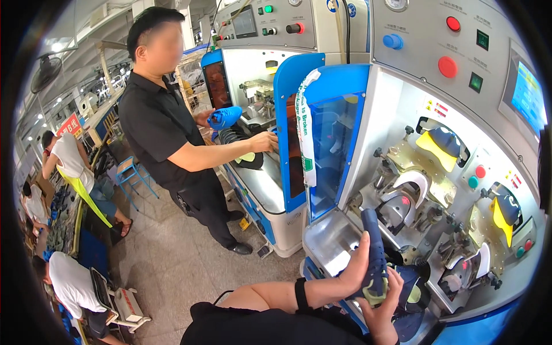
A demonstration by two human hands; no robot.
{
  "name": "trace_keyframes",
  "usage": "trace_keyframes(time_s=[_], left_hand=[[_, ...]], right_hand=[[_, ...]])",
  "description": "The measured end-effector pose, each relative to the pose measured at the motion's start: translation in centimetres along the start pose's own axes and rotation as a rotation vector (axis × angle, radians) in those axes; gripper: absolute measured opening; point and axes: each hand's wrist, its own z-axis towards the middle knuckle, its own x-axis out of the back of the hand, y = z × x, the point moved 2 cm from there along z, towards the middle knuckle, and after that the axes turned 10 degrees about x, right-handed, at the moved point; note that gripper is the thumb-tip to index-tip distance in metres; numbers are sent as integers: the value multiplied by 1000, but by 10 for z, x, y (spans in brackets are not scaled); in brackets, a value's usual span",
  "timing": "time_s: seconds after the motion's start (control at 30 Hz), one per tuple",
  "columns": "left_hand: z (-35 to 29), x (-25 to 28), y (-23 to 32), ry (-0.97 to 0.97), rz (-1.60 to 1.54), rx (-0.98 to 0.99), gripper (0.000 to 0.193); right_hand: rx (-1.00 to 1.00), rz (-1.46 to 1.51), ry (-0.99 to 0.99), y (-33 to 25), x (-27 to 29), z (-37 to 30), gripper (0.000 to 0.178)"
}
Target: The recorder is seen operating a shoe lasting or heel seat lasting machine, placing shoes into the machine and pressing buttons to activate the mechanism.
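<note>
A navy shoe upper [376, 263] with pale yellow-green parts is held up on end between my two hands. My left hand [355, 269] grips its left side, thumb pointing up along it. Around the lower right part curl the fingers of my right hand [384, 307]. More navy and yellow-green shoe uppers [414, 292] lie on the metal ledge just behind and beside my right hand. Beyond them is a machine station with a rounded metal mould [397, 211] under a white curved pad, and a second similar mould [457, 276] stands farther right.
Two navy-and-yellow pieces [440, 148] hang in the machine's back wall. A blue-framed clear door [330, 149] stands open at the left of the machine. Another person [164, 109] holds a blue shoe upper at the neighbouring machine. Buttons and a screen [526, 95] sit above.
</note>
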Motion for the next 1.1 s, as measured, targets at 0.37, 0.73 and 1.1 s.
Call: trace_keyframes(time_s=[0.37, 0.73, 1.1], left_hand=[[8, -5, 17, -296, -22, 152, 67], [38, 7, 63, -216, 88, 10, 40], [30, 8, 50, -75, 291, -527, 41]], right_hand=[[-587, 82, 201, 22, 6, -32, 59], [-519, 2, -59, -19, -6, 4, 48], [-647, 296, 352, -3, -3, -24, 58]])
